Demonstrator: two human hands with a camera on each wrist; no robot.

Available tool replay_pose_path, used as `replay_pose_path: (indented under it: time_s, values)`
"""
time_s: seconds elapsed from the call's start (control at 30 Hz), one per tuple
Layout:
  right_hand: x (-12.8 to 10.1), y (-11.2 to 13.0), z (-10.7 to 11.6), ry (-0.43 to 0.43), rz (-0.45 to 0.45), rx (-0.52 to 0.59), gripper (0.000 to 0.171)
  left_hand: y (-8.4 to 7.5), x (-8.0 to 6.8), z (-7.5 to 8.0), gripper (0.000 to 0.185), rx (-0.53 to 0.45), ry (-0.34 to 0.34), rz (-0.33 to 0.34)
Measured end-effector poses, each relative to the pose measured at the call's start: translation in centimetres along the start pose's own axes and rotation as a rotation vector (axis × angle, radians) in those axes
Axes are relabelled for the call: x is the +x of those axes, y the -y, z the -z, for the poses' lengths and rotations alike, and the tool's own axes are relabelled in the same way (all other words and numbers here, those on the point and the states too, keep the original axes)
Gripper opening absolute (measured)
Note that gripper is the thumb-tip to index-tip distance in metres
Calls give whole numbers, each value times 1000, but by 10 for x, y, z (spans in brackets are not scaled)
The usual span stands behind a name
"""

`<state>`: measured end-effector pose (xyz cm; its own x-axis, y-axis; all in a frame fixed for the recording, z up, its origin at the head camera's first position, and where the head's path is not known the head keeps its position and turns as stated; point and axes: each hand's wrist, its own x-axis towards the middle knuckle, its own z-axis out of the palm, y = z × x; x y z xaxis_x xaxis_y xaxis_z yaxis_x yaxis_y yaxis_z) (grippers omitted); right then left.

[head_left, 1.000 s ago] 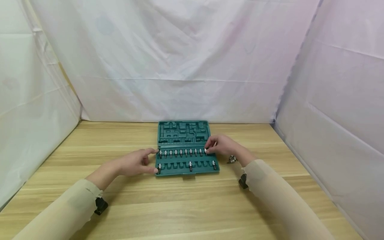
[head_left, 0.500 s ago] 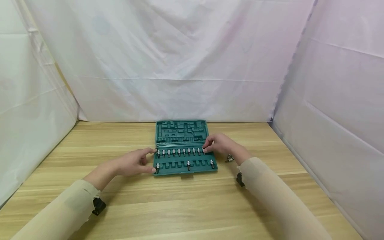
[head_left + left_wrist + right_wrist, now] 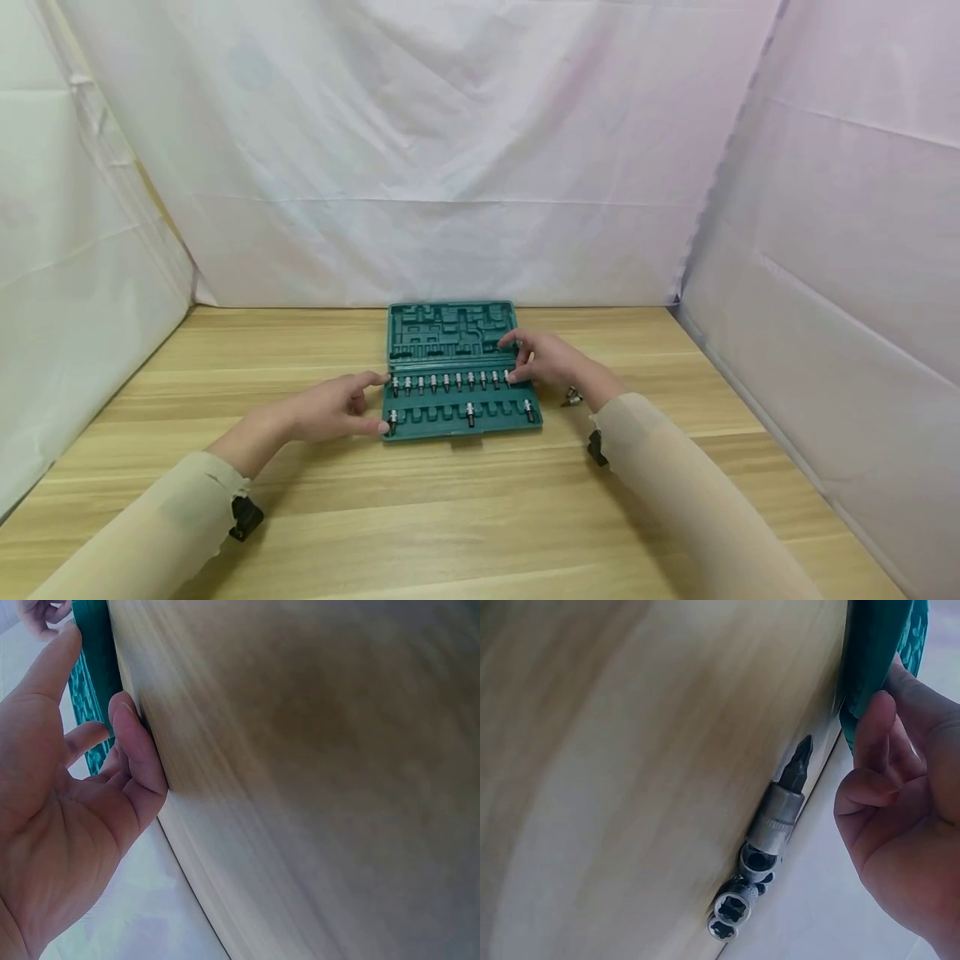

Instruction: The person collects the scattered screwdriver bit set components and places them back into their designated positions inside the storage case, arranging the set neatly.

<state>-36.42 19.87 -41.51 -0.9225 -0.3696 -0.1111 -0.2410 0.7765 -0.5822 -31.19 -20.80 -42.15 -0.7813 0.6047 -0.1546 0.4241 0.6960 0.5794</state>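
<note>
**A:** Where is the green case (image 3: 459,428)?

**B:** It lies open in the middle of the tabletop (image 3: 450,525), with the lid flat behind the tray. The left hand (image 3: 330,408) has its forefinger and thumb stretched out against the case's left edge. That grip is released and only braces the case.

**A:** And the right hand (image 3: 551,362)?

**B:** It hovers over the right end of the back row (image 3: 458,382). The fingers are loosely curled and one touches the case's rim. The wrist view is blurred, but as far as I can tell it holds nothing.

**A:** How would you seat a bit well?

**B:** I'd keep the left hand pressed against the edge so the tray can't slide. Then I'd pinch each bit by its chrome collar, stand it upright over its slot and push straight down. A tilted bit would likely jam or pop out.

**A:** What are the counts?

**B:** There is one case. Ten bits stand in the back row and three in the front row (image 3: 470,410), one at each end and one in the middle. The rest of the front slots are empty. Loose pieces (image 3: 780,814) lie on the tabletop just right of the case, near the right wrist. I see one cross-tip bit and probably two small sockets touching it.
</note>
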Motion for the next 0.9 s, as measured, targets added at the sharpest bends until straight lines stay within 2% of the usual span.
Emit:
replay_pose_path:
  time_s: [0.1, 0.23, 0.57, 0.9]
  values:
    - [2, 0, 2, 18, -28, 19, 53, 0, 1, 0, 89, 0, 0, -3]
    - [6, 6, 6, 42, -27, 5, 48, 0, 0, 0, 89, -2, -1, -9]
    - [14, 20, 9, 58, -54, -68, 44, 2, -1, 4, 90, 10, -10, -23]
    - [12, 13, 8, 52, -32, -48, 45, -1, 0, 0, 90, -6, 2, -17]
